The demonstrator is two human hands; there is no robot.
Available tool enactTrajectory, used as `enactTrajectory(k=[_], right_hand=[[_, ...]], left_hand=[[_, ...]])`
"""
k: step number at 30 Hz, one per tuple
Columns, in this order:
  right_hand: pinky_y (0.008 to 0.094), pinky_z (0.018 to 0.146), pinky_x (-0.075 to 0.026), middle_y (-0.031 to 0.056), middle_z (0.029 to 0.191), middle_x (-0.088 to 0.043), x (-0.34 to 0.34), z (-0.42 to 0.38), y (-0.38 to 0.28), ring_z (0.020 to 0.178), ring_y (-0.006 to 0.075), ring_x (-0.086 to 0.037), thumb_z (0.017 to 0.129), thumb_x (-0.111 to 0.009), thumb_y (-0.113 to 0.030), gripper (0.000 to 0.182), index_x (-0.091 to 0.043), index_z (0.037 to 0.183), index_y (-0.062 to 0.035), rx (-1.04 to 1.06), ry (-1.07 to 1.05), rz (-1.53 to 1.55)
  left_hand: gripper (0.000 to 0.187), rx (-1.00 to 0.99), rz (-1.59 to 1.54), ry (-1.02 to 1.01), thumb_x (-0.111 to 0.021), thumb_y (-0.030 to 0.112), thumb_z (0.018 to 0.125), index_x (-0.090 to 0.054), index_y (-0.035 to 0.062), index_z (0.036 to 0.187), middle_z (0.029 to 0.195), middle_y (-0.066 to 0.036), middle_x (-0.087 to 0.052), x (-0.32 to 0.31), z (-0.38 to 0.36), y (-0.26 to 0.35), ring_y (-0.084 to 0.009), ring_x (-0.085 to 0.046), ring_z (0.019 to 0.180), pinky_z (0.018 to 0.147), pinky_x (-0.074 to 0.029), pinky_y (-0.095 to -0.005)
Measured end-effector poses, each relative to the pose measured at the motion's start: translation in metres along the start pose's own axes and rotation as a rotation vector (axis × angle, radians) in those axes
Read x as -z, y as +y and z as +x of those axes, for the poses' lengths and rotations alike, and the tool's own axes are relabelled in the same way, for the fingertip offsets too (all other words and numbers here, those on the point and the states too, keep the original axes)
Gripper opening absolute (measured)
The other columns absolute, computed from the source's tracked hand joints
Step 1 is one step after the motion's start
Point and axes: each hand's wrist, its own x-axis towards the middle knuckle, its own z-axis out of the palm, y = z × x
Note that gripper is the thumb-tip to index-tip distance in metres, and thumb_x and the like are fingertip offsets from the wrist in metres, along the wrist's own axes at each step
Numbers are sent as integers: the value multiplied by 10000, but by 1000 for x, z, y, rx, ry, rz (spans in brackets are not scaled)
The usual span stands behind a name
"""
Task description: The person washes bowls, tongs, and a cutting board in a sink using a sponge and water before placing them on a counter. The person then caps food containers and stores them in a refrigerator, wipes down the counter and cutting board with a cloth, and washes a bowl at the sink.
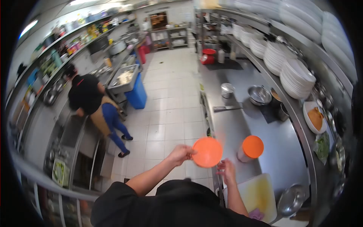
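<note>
My left hand (182, 154) pinches the left edge of a round orange lid (207, 152), holding it over the gap between the floor and the counter's edge. Just below and right of the lid, my right hand (227, 171) is raised with its fingers apart and nothing in them, slightly blurred. On the counter to the right stands a clear tub with an orange top (252, 146). A white cutting board (261, 193) with a yellow stain lies under my right forearm, and a purple cloth (256, 214) rests at its near edge.
The steel counter (278, 147) holds a metal bowl (259, 94), a small metal pot (227, 90) and a knife (227, 108). Stacked white bowls (297, 77) line the right shelf. On the left, a person (94, 102) works at another counter near a blue bin (137, 92).
</note>
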Motion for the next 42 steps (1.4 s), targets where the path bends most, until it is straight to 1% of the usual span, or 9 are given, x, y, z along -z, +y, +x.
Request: enactTrajectory(k=[4, 14, 19, 21, 22, 28, 34, 37, 42], right_hand=[[529, 744, -585, 146, 1206, -648, -60, -40, 56, 1002, 318, -676, 991, -513, -490, 534, -546, 1311, -64, -547, -597, 317], [374, 899, -566, 133, 1273, -642, -223, -166, 297, 1072, 229, -660, 964, -633, -343, 487, -573, 1316, -13, -920, -1163, -451], [406, 585, -510, 167, 743, -678, -427, -323, 417, 658, 252, -662, 900, -635, -335, 384, -677, 817, 37, 177, -1646, -1476], [487, 731, -510, 280, 861, -672, -512, -450, 413, 839, 451, -656, 904, -611, -310, 358, -649, 869, 44, 691, -1882, -1214], [428, 715, -526, 221, 858, -692, -544, -513, 412, 789, 365, -668, 929, -609, -296, 325, -663, 928, 25, 881, -1945, -1004], [551, 848, -494, 295, 1073, -633, -674, -876, 372, 1053, 471, -599, 932, -591, -245, 400, -519, 1275, -52, 1306, -2378, -538], [473, 904, -544, 220, 1310, -583, -709, -1080, 336, 1137, 400, -639, 926, -557, -198, 741, -213, 1577, -275, 1723, -1994, -805], [622, 684, -543, 96, 1305, -628, -722, -1120, 341, 1084, 336, -672, 962, -544, -183, 696, -247, 1560, -379, 1914, -1706, -1112], [556, 546, -535, 88, 1146, -706, -735, -1152, 352, 869, 351, -712, 950, -573, -168, 414, -501, 1358, -155, 2004, -1596, -1033]], left_hand=[[129, 48, -82, 161, -719, 77, 860, -695, -40, 910, 783, -77, -682, 56, -108, -80, -138, -634, 643, 636, -542, -267], [206, -132, -165, 931, -781, 109, 765, -688, -46, 865, 783, -99, -682, 159, -440, -285, -173, -665, 722, 622, -533, -309], [269, -242, -438, 1384, -777, 50, 773, -630, -56, 972, 763, -103, -673, 165, -625, -385, -168, -681, 679, 588, -549, -311], [326, -262, -514, 1520, -788, 56, 770, -614, -71, 1014, 806, -121, -676, 166, -683, -441, -182, -680, 714, 627, -556, -309], [334, -288, -553, 1591, -787, 54, 770, -612, -73, 1024, 819, -118, -672, 163, -713, -464, -183, -677, 722, 638, -558, -311], [248, -433, -750, 2011, -771, 52, 794, -615, -25, 971, 840, -81, -636, 125, -847, -574, -152, -633, 701, 611, -549, -299], [133, -398, -980, 2298, -744, 34, 817, -620, 25, 863, 729, -59, -623, 56, -902, -614, -158, -614, 623, 572, -530, -311], [102, -443, -1064, 2346, -736, 6, 803, -636, 18, 813, 725, -61, -632, 34, -902, -637, -155, -611, 602, 539, -502, -288], [119, -432, -1251, 2247, -713, -53, 781, -619, -23, 715, 627, -68, -598, 0, -898, -655, -150, -570, 536, 503, -456, -290]])
